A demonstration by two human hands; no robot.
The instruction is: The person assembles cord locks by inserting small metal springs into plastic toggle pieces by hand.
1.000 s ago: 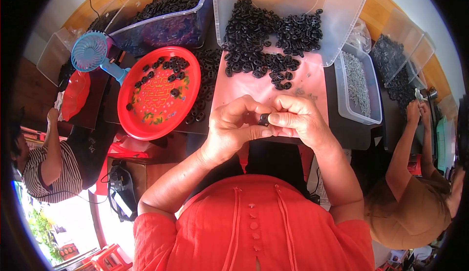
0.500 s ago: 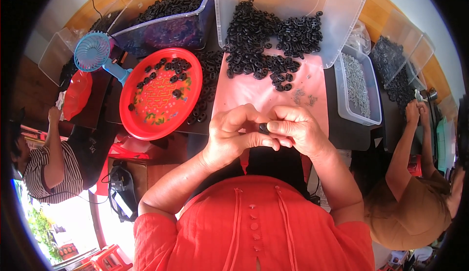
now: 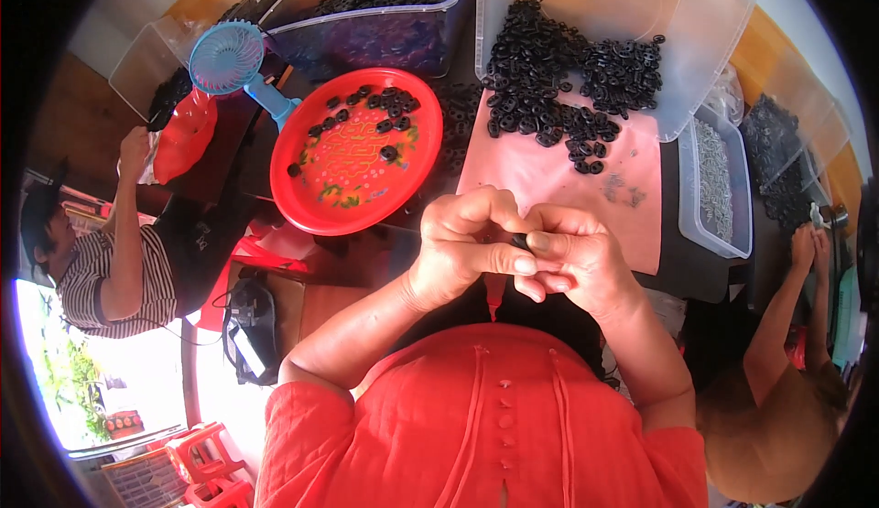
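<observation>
A small black plastic part is held between my two hands in front of my chest, mostly hidden by the fingers. My left hand pinches it from the left with thumb and curled forefinger. From the right, my right hand grips it between thumb and fingers. Just beyond my hands lies a pink sheet with a heap of similar black parts, oval with holes, spilling from a tipped clear bin. A few tiny metal pieces lie on the sheet.
To the left, a red round tray carries several black parts; a blue fan stands behind it. A full bin is at the back. On the right sits a clear tub of small metal pieces. Co-workers sit at both sides.
The whole view has shifted, so the table things appear farther right. My hands keep their pinch on the black part, with slight finger movement. The left co-worker's hand has risen.
</observation>
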